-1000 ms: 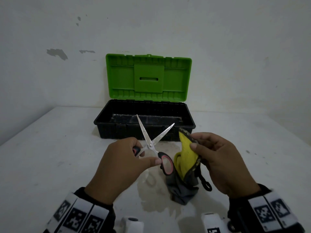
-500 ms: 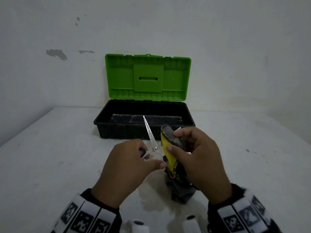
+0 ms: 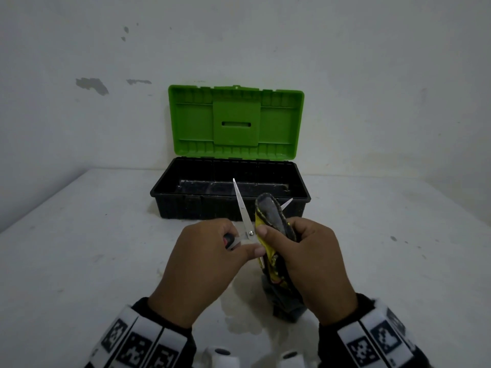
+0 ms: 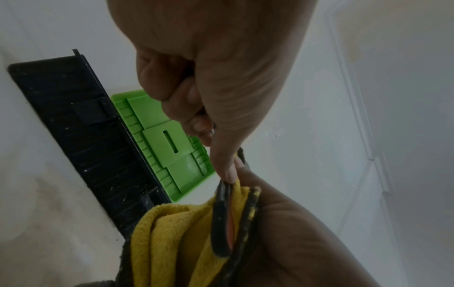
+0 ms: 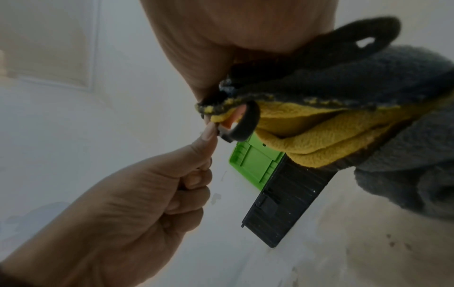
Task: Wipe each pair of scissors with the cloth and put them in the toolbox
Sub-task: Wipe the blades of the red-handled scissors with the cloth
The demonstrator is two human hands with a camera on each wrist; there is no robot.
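Note:
My left hand (image 3: 212, 251) grips the black-and-red handles of a pair of scissors (image 3: 243, 208), blades spread and pointing up toward the toolbox. My right hand (image 3: 305, 251) holds a yellow-and-grey cloth (image 3: 268, 216) folded over the right blade, whose tip (image 3: 288, 202) sticks out past the cloth. In the left wrist view a black handle loop (image 4: 221, 219) lies against the yellow cloth (image 4: 167, 233). The right wrist view shows that loop (image 5: 245, 124) under the cloth (image 5: 319, 136). The toolbox (image 3: 228, 205) stands open behind, black base and green lid (image 3: 236, 120) upright.
The white table (image 3: 79, 248) meets a white wall behind the toolbox. A damp patch (image 3: 239, 312) marks the table under my hands. The rest of the cloth hangs down to the table (image 3: 287, 301).
My right hand moved left with the cloth and wrapped it over the right blade, then slid it a little up toward the tip. The left hand kept holding the scissors.

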